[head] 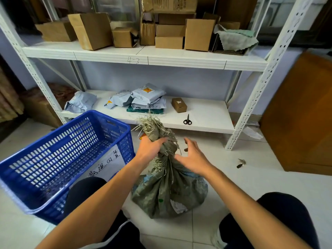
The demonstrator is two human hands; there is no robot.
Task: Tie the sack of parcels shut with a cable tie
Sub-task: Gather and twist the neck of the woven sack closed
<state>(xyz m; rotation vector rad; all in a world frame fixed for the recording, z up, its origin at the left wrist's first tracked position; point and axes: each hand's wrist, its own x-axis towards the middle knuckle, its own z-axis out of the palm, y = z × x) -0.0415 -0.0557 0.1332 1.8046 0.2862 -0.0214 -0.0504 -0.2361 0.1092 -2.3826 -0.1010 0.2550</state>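
A grey-green woven sack (168, 193) stands on the tiled floor between my knees, bulging with parcels. Its mouth is gathered into a twisted neck with frayed strands sticking up at the top. My left hand (151, 149) is closed around that neck from the left. My right hand (195, 156) hovers just right of the neck with fingers spread and nothing in it. No cable tie shows anywhere in the head view.
A blue plastic basket (59, 159) with a paper label stands at my left. Black scissors (187, 120), a small brown box (179, 104) and several grey mailer bags (146, 99) lie on the low white shelf (206, 114). A brown board (301, 114) leans at the right.
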